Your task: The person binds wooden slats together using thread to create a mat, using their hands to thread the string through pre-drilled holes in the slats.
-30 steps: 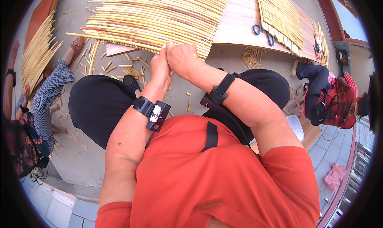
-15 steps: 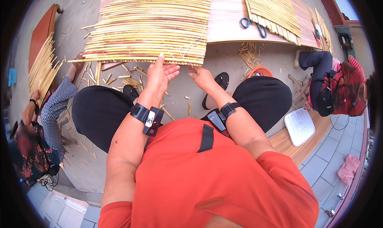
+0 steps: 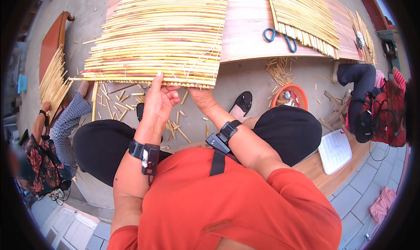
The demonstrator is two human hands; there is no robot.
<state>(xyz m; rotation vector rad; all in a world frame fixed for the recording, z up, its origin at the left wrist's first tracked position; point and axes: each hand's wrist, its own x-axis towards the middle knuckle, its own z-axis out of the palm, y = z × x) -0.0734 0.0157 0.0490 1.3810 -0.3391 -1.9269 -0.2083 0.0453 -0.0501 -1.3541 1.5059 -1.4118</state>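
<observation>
In front of me, a mat of yellow reed sticks [image 3: 153, 40] tied with white string lies on a wooden board [image 3: 249, 35], its near edge overhanging. My left hand [image 3: 158, 100] grips that edge, thumb on top of the nearest stick and fingers curled below. One stick sticks out past the mat's left side. My right hand [image 3: 203, 99] is under the near right corner, its fingers hidden by the mat. Loose white string [image 3: 199, 61] trails over the right part of the mat. Scissors with blue handles [image 3: 280, 39] lie on the board to the right.
A second reed mat [image 3: 304, 18] lies on the board's right part. Cut reed pieces litter the floor, and an orange basket [image 3: 305, 102] stands by my right knee. A white tray [image 3: 334, 151] is on the bench. People sit on both sides, the left one holding reeds [image 3: 53, 81].
The mat's near edge has come closer to me and slightly left. My right hand's fingers, earlier visible beside the corner, are now under it. My view has shifted a little.
</observation>
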